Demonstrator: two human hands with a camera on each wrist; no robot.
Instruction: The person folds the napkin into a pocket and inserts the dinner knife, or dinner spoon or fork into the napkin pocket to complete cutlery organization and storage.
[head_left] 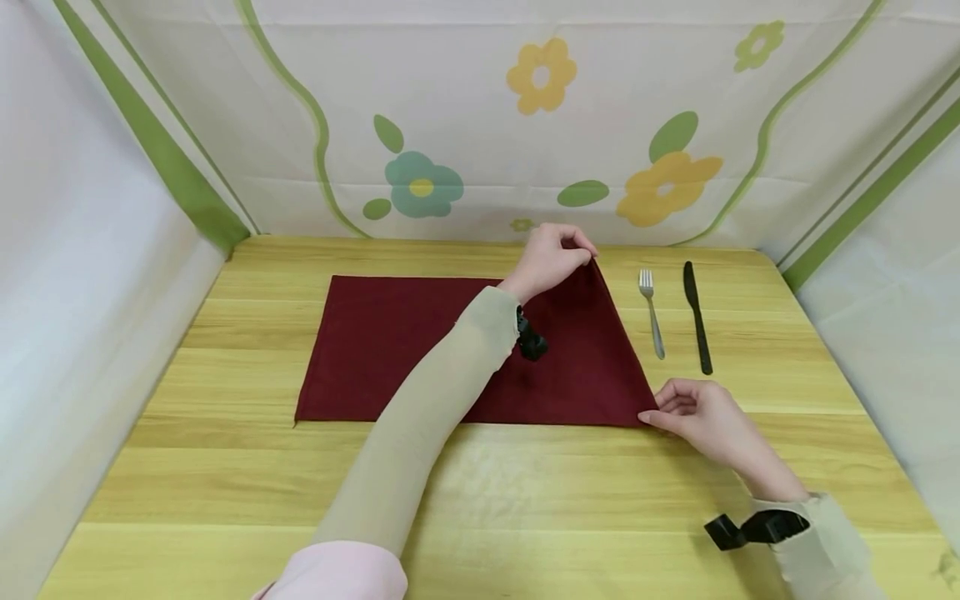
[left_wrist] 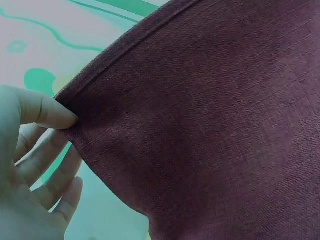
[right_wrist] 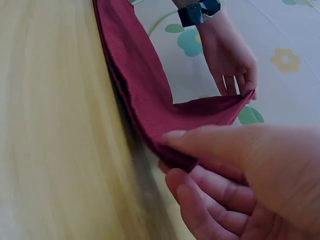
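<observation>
A dark red cloth napkin (head_left: 390,350) lies folded in layers across the middle of the table. My left hand (head_left: 551,258) pinches its far right corner between thumb and fingers and holds that corner raised. In the left wrist view the hemmed cloth (left_wrist: 200,120) spreads from the pinched corner, with the other fingers loose behind. My right hand (head_left: 701,417) pinches the near right corner, thumb on top. The right wrist view shows the stacked layers at the napkin's edge (right_wrist: 145,120) between thumb and fingers, with the left hand (right_wrist: 232,60) beyond.
To the napkin's right lie a silver fork (head_left: 652,312) and a black knife (head_left: 697,317), side by side on the wooden table (head_left: 525,508). White flower-patterned fabric (head_left: 465,100) hangs behind the table and at both sides.
</observation>
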